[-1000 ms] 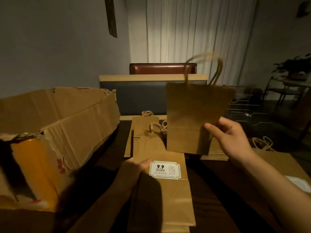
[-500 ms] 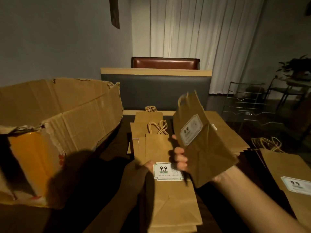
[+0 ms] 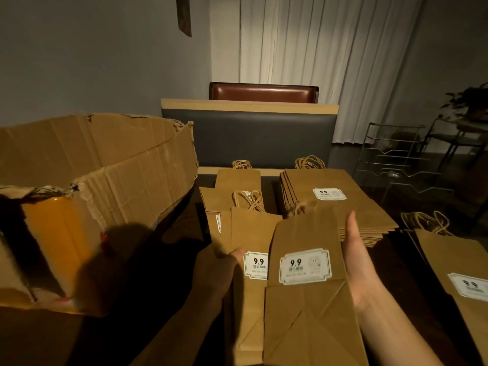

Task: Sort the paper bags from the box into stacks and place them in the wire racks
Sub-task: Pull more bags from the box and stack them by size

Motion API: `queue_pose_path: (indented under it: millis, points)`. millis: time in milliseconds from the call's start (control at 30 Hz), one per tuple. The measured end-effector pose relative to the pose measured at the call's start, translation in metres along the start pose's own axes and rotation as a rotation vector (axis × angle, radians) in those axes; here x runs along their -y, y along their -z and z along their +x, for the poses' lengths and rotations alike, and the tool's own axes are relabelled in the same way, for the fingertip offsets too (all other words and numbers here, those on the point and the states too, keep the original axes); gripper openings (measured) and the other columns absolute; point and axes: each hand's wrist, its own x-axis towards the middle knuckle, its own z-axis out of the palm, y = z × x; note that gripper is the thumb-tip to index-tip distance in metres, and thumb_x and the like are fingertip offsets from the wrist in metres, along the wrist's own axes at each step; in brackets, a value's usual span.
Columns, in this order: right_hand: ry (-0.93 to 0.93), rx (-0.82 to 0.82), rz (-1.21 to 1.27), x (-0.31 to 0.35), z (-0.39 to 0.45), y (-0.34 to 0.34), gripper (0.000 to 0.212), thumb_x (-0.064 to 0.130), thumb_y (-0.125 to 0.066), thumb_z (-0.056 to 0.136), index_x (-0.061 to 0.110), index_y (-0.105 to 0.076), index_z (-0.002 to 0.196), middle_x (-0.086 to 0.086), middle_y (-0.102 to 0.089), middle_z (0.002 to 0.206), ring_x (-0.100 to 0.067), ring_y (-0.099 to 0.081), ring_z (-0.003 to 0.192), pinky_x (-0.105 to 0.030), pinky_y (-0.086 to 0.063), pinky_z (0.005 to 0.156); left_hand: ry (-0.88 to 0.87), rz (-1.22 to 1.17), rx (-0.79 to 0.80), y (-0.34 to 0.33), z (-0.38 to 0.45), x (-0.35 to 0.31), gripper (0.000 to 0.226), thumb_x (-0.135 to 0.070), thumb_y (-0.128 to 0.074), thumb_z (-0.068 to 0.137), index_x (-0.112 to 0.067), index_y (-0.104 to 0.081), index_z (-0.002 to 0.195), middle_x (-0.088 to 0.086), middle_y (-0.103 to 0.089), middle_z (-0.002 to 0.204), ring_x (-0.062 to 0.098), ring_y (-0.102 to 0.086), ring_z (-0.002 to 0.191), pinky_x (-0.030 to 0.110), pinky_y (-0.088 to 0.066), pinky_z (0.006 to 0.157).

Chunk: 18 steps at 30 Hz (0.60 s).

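My right hand (image 3: 355, 262) holds a flat brown paper bag (image 3: 303, 307) by its right edge, label side up, low over the near stack (image 3: 248, 239). My left hand (image 3: 224, 262) presses on the left edge of that near stack, thumb beside its white 9.9 label (image 3: 254, 265). A taller stack of bags (image 3: 340, 207) lies behind my right hand. Another stack (image 3: 459, 262) lies at the right edge. More bags (image 3: 232, 191) lie behind the near stack. The torn cardboard box (image 3: 100, 186) stands open at the left. The wire rack (image 3: 401, 159) stands at the far right.
A grey padded bench back (image 3: 248, 138) with a wooden top runs behind the table, a brown chair back (image 3: 264, 92) beyond it. White curtains (image 3: 330, 62) hang at the back. A plant on a small stand (image 3: 467, 107) is at the far right. The dark tabletop (image 3: 179, 228) shows between box and bags.
My right hand has turned the bag from upright, handles up, to flat and label up, and brought it down over the near stack. My left hand has stayed on the stack.
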Motion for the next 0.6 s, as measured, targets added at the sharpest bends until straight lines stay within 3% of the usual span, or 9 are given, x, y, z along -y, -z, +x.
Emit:
queue_pose_path:
  millis: [100,167,233,300,333,400,467,533,600]
  points:
    - [-0.005,0.038,-0.213,-0.01,0.002,0.009,0.035,0.026,-0.069,0.087,0.004,-0.069,0.114,-0.023,-0.072,0.107,-0.04,-0.07,0.096,-0.055,-0.056,0.085,-0.01,-0.014,0.058,0.0,0.0,0.006,0.014,-0.009,-0.072,0.084,-0.019,-0.064,0.092,-0.006,-0.067,0.087,-0.002,-0.059,0.07,0.012,-0.041,0.054]
    - [0.158,-0.143,-0.469,-0.019,0.016,0.016,0.026,0.001,-0.068,0.087,0.002,-0.068,0.112,-0.018,-0.075,0.102,-0.033,-0.074,0.09,-0.049,-0.058,0.086,-0.015,-0.061,0.075,-0.001,-0.003,0.006,0.019,-0.006,-0.072,0.084,-0.023,-0.062,0.084,-0.009,-0.067,0.083,-0.006,-0.061,0.063,0.008,-0.044,0.05]
    - [0.259,-0.222,-0.566,-0.022,0.018,0.012,0.028,0.0,-0.071,0.085,0.008,-0.068,0.111,-0.01,-0.077,0.098,-0.026,-0.075,0.087,-0.044,-0.059,0.084,-0.021,-0.098,0.081,-0.001,-0.004,0.006,0.016,-0.009,-0.072,0.085,-0.023,-0.063,0.085,-0.011,-0.067,0.08,-0.006,-0.065,0.068,0.006,-0.044,0.051]
    - [0.175,-0.15,-0.479,-0.022,0.019,0.009,0.027,0.001,-0.071,0.084,0.006,-0.068,0.111,-0.012,-0.076,0.1,-0.029,-0.073,0.092,-0.046,-0.058,0.086,0.009,-0.095,0.071,-0.002,-0.004,0.004,0.008,-0.023,-0.069,0.088,-0.016,-0.066,0.091,-0.001,-0.07,0.087,0.01,-0.068,0.084,0.018,-0.048,0.063]
    - [0.104,-0.112,-0.43,-0.023,0.019,0.008,0.025,0.0,-0.07,0.084,0.002,-0.069,0.109,-0.016,-0.075,0.101,-0.033,-0.073,0.095,-0.047,-0.057,0.087,0.007,-0.097,0.07,-0.002,-0.003,0.004,0.02,-0.03,-0.064,0.091,-0.01,-0.066,0.093,0.004,-0.07,0.089,0.015,-0.067,0.084,0.022,-0.048,0.066]
    - [0.084,-0.114,-0.412,-0.023,0.021,0.01,0.02,-0.001,-0.069,0.085,-0.001,-0.07,0.104,-0.02,-0.074,0.102,-0.034,-0.072,0.093,-0.046,-0.057,0.087,0.015,-0.084,0.058,-0.003,-0.002,0.001,0.034,-0.033,-0.055,0.096,-0.001,-0.063,0.086,0.006,-0.066,0.077,0.01,-0.064,0.068,0.018,-0.047,0.059]
    - [0.204,-0.232,-0.401,-0.013,0.025,0.015,0.016,-0.003,-0.067,0.085,0.0,-0.069,0.101,-0.021,-0.074,0.103,-0.03,-0.074,0.083,-0.043,-0.06,0.08,0.004,-0.076,0.026,-0.001,0.0,-0.003,0.033,-0.024,-0.055,0.096,-0.002,-0.059,0.072,0.001,-0.061,0.061,0.002,-0.059,0.047,0.01,-0.044,0.046]
    - [0.238,-0.302,-0.299,0.007,0.022,0.025,0.018,0.0,-0.066,0.087,0.004,-0.067,0.104,-0.019,-0.074,0.104,-0.029,-0.074,0.08,-0.043,-0.061,0.073,0.021,-0.092,0.017,0.002,0.0,-0.007,0.023,-0.017,-0.058,0.095,-0.009,-0.061,0.073,0.002,-0.064,0.063,0.001,-0.061,0.042,0.011,-0.044,0.041]
    - [0.191,-0.263,-0.232,0.026,0.014,0.036,0.018,0.005,-0.062,0.091,0.009,-0.065,0.108,-0.015,-0.075,0.103,-0.03,-0.073,0.085,-0.044,-0.061,0.07,0.056,-0.14,0.025,0.006,0.0,-0.01,0.012,-0.013,-0.06,0.093,-0.01,-0.064,0.083,0.004,-0.067,0.074,0.003,-0.065,0.045,0.013,-0.047,0.041]
